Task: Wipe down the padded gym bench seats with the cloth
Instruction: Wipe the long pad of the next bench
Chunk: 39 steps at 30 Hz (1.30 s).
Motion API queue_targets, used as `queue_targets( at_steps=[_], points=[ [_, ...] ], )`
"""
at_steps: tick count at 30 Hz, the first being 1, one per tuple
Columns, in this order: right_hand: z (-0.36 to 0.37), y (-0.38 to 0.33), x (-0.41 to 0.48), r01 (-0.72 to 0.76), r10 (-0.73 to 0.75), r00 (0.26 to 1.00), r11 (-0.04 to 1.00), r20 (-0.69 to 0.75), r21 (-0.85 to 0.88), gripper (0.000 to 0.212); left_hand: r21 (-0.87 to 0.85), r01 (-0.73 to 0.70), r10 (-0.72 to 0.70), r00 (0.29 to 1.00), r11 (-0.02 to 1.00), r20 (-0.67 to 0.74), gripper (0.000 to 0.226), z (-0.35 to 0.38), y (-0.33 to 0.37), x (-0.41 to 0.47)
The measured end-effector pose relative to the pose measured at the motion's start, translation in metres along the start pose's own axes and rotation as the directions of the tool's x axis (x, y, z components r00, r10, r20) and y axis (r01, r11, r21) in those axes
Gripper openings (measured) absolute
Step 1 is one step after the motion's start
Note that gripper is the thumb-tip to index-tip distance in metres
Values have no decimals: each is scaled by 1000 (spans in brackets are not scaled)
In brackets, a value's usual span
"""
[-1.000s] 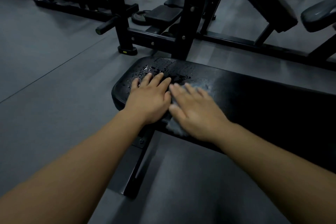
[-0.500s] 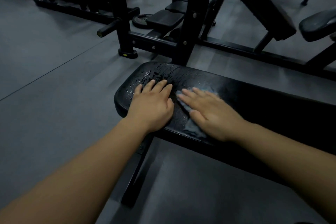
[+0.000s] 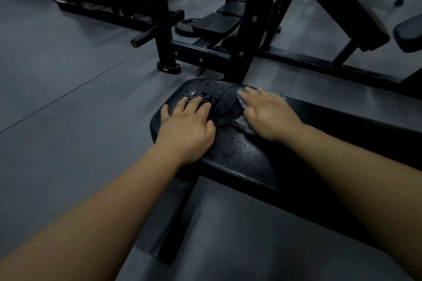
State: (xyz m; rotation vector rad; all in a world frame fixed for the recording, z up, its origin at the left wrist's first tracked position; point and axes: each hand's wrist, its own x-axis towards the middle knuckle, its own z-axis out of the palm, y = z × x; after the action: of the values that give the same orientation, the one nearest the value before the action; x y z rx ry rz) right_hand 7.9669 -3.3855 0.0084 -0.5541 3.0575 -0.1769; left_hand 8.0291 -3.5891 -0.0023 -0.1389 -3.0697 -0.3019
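Note:
A black padded bench seat (image 3: 246, 157) runs from the centre to the right, wet with droplets near its rounded left end. My left hand (image 3: 187, 125) lies flat on that end, fingers straight and spread. My right hand (image 3: 267, 112) presses a grey cloth (image 3: 245, 124) flat against the pad near its far edge; the cloth is mostly hidden under the palm, with edges showing at the fingertips and by the thumb. The right hand is motion-blurred.
Black rack uprights (image 3: 249, 29) stand just behind the bench. A weight plate (image 3: 186, 27) and a small pad (image 3: 217, 23) lie on the grey floor beyond. An inclined bench (image 3: 347, 2) and another pad (image 3: 408, 32) are at the right.
My right hand has slid the cloth away from me, from the near edge of the pad toward its far edge. My left hand has stayed on the pad's left end.

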Motion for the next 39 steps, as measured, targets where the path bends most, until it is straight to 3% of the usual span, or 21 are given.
queue_targets(
  at_steps=[3, 8, 11, 14, 17, 20, 23, 26, 28, 32, 35, 37, 39],
  points=[
    [5, -33, 30, -62, 62, 998, 998, -2, 0, 59, 7, 12, -12, 1000, 1000, -6, 54, 0, 0, 0],
    [-1, -33, -42, 279, -284, 958, 957, 53, 85, 70, 1, 6, -6, 999, 1000, -34, 54, 1, -3, 2],
    [-6, 0, -14, 129, -130, 991, 991, 41, 27, 72, -14, 13, -13, 999, 1000, -30, 55, 2, -2, 1],
    [2, -26, 31, -34, 34, 999, 999, 4, -11, 69, -15, 5, -5, 1000, 1000, -18, 55, 0, -2, 3],
    [11, -60, 7, 122, -122, 992, 992, 19, 20, 68, 6, -5, 5, 1000, 1000, -10, 55, -3, -7, 8],
    [4, -48, -42, 257, -261, 965, 962, 38, 94, 71, -10, 39, -39, 999, 999, 4, 54, -6, -19, 13],
    [2, -22, -15, 155, -156, 987, 987, 26, 46, 66, -16, 73, -73, 997, 997, 10, 54, -4, -21, 11],
    [6, -39, 38, -7, 7, 1000, 1000, -21, 0, 65, -11, 80, -80, 997, 997, -1, 55, -4, -19, 9],
    [10, -62, 37, 30, -30, 1000, 1000, 6, -3, 62, -11, 91, -91, 996, 996, -2, 55, -4, -18, 8],
    [9, -52, -22, 277, -280, 959, 958, 43, 72, 73, -9, 104, -104, 995, 995, 0, 55, -7, -17, 9],
    [2, -25, 15, 108, -109, 994, 994, 30, 34, 72, 0, 78, -78, 997, 997, 25, 55, -10, -16, 8],
    [5, -45, 53, -3, 3, 1000, 1000, 1, -13, 63, 4, 81, -81, 996, 997, 28, 55, -10, -19, 9],
    [10, -75, 65, 8, -8, 1000, 1000, 7, 8, 57, -15, 121, -121, 993, 993, 3, 56, -10, -22, 9]
  ],
)
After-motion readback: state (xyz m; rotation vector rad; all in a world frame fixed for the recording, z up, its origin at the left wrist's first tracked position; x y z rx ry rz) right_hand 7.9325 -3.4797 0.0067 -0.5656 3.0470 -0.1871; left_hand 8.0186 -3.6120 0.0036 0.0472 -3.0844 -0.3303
